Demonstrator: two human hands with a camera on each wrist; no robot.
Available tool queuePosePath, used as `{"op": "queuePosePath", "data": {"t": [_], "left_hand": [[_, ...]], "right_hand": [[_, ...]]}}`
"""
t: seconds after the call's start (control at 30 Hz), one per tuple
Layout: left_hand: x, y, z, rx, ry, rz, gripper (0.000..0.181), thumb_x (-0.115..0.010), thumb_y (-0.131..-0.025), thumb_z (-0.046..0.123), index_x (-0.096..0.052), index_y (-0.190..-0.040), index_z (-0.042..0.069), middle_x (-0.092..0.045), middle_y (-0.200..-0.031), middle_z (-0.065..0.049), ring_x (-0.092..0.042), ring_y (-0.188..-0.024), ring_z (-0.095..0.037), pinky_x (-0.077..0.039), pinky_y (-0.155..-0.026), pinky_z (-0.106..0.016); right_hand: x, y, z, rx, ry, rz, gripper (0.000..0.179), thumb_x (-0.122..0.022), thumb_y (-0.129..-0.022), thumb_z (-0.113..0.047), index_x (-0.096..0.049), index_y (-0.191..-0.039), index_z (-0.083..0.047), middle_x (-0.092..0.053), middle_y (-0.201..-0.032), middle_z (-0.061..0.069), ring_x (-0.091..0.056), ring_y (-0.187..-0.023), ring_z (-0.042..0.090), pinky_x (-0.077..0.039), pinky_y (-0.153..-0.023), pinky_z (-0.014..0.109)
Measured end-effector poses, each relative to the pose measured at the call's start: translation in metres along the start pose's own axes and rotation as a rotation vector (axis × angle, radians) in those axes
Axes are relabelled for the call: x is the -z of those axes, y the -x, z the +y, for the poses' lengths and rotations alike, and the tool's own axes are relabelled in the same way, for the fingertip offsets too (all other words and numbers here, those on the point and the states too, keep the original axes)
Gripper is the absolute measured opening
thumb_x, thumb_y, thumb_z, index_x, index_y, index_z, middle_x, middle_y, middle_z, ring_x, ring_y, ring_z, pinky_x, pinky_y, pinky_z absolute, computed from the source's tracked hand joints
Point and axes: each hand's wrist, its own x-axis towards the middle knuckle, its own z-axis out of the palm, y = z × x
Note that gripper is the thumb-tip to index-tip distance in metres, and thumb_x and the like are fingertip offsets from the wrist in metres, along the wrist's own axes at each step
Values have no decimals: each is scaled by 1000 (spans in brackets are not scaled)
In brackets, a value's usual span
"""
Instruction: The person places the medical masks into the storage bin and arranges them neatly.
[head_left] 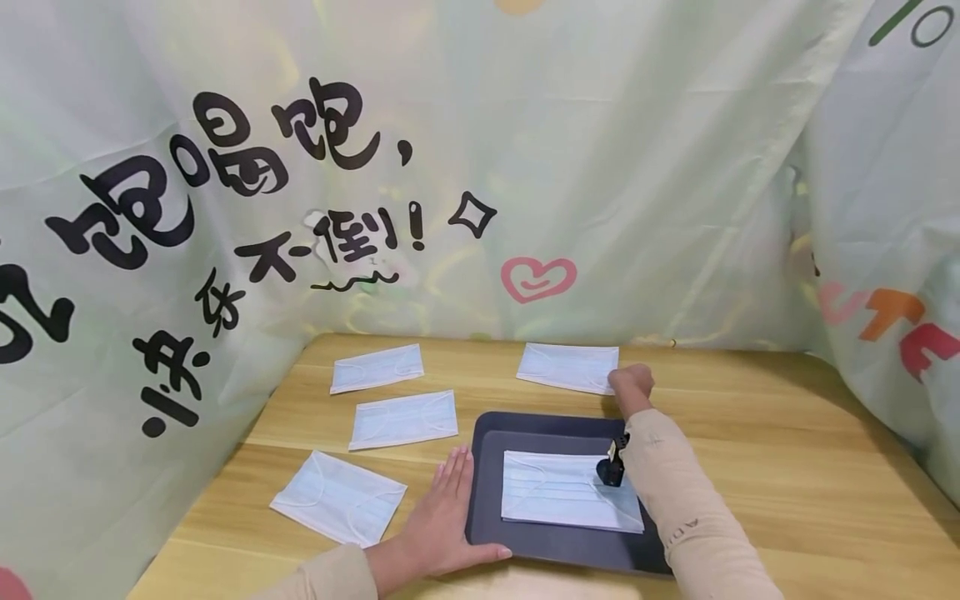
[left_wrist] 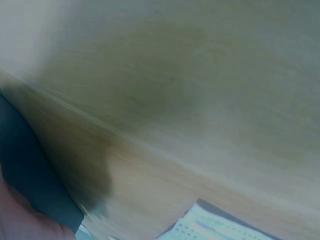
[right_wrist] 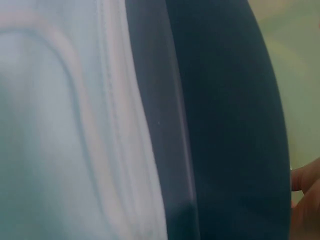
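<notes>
My left hand [head_left: 446, 529] lies against the left side of a dark grey tray [head_left: 486, 492], its fingers straight along the rim and the thumb at the front left corner. Inside the tray is a flat stack of pale blue pleated face masks [head_left: 558, 500]. Beyond the tray, my right hand [head_left: 632, 386] has curled fingers at the right end of another face mask [head_left: 566, 365] and pinches its corner. The right forearm crosses over the tray's right side and hides part of it. A bit of that hand [right_wrist: 306, 200] shows past the tray wall in the right wrist view.
Left of the tray, three more face masks lie apart on the wooden table [head_left: 757, 433]: one at the back [head_left: 377, 368], one in the middle [head_left: 403, 420], one near the front [head_left: 339, 498]. A printed cloth [head_left: 660, 208] hangs around the table's back and sides.
</notes>
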Motion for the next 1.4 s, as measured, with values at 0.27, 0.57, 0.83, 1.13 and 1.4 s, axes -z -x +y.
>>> {"op": "queuePosePath", "data": {"t": [0.27, 0.57, 0.83, 1.13, 1.4], "left_hand": [[-1, 0, 1, -13, -15, 15, 123, -40, -69, 86, -16, -145, -8, -15, -153, -25, -15, -142, -35, -23, -114, -44], [-5, 2, 4, -10, -8, 16, 123, -40, -69, 86, -17, -144, -8, -17, -152, -26, -16, -142, -35, -23, -114, -45], [-3, 2, 2, -17, -5, 29, 122, -41, -69, 85, -18, -144, -9, -18, -151, -26, -17, -141, -37, -25, -113, -46], [-3, 1, 0, -18, -11, 32, 122, -41, -69, 85, -18, -144, -9, -19, -151, -26, -17, -141, -37, -24, -113, -46], [-5, 0, -1, -15, -4, 41, 121, -45, -70, 83, -18, -144, -9, -18, -152, -26, -17, -142, -36, -26, -113, -47]], "right_hand": [[1, -37, 12, -21, -11, -9, 23, -54, -74, 3, -59, -95, 12, -54, -81, 16, -46, -58, 19, -40, -44, 25], [11, -38, 19, 31, -337, -98, 29, -60, -80, 4, -55, -107, 14, -53, -96, 20, -55, -58, 16, -52, -50, 27], [30, -9, 4, -12, -537, -188, 27, -52, -87, 6, -47, -113, 12, -46, -99, 15, -49, -51, 6, -48, -49, 17], [30, -29, 11, -42, -687, -232, 13, -57, -83, 11, -50, -93, 8, -51, -79, 11, -53, -52, 11, -48, -48, 21], [12, -107, 57, -17, -821, -332, 12, -67, -77, 9, -57, -83, 5, -57, -79, 17, -58, -59, 20, -49, -49, 26]]}}
